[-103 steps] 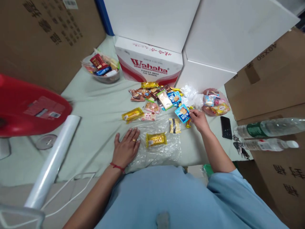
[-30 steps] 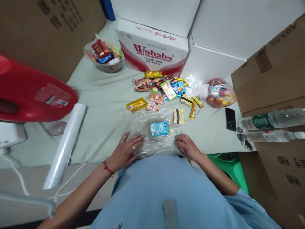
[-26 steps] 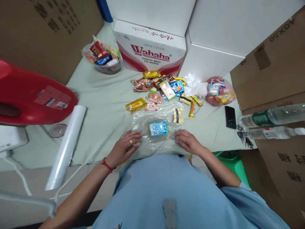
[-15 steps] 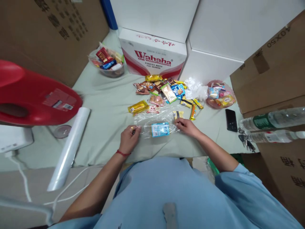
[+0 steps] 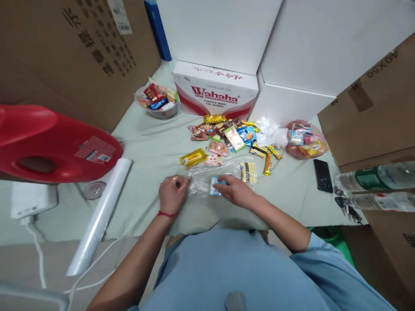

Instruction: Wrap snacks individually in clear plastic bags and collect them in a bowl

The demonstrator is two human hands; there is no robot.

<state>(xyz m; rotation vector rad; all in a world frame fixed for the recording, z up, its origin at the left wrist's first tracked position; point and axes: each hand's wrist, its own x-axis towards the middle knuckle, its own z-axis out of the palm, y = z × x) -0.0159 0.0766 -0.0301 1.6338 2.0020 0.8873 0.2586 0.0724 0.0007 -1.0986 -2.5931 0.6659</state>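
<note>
A sheet of clear plastic film lies folded over a light-blue snack packet on the green table cloth. My left hand pinches the film's left end, fingers closed. My right hand lies flat on the packet and presses the film down, covering most of it. A yellow-and-black packet sits just right of my right hand. A yellow packet lies beyond my left hand.
A pile of several snack packets lies before a white Wahaha box. A bowl of snacks, a bagged bundle, a phone, keys, water bottles, a film roll, a red stool and cardboard boxes surround the spot.
The blue packet was laid on the yellow one on the film. Both hands folded the film's near edge over it; my right hand moved in from the right end onto the packet.
</note>
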